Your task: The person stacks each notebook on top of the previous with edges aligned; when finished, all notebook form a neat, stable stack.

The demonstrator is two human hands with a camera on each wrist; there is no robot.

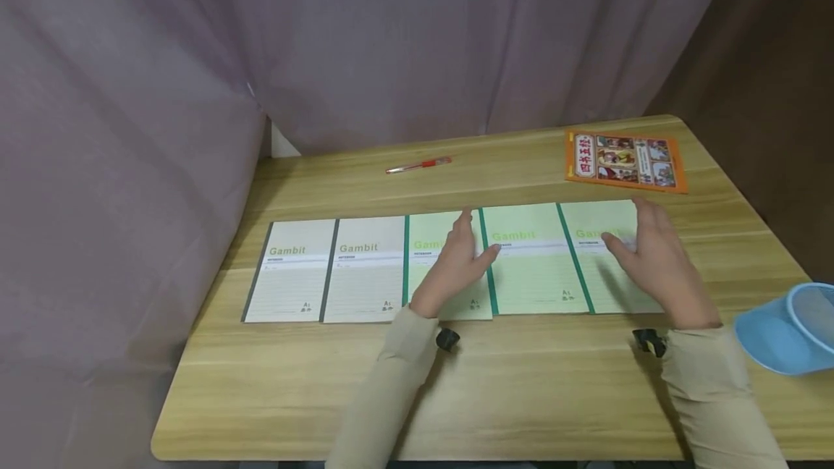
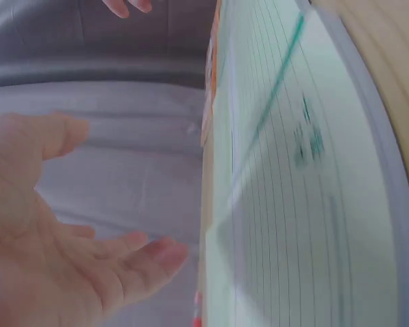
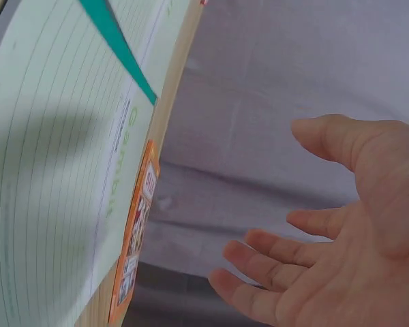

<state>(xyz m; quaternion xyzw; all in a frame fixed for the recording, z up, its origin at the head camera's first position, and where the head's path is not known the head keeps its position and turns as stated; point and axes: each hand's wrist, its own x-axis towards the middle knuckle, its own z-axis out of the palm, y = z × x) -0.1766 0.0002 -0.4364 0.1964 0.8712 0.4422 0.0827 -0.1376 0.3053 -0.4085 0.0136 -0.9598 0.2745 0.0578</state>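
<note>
Head view: both hands empty, palms facing inward, fingers loosely extended, thumbs spread. Left hand (image 1: pixel 454 260) above third notebook (image 1: pixel 468 297), thumb overlapping the left edge of fourth notebook (image 1: pixel 536 266); right hand (image 1: pixel 663 259) over the right side of fifth notebook (image 1: pixel 601 281). Wrist views: both hands apart from the pages. Fourth notebook lies flat between hands, left nearer; long axis points away from the person. Farther out: red pen (image 1: pixel 419 165), orange booklet (image 1: pixel 625 160).
</note>
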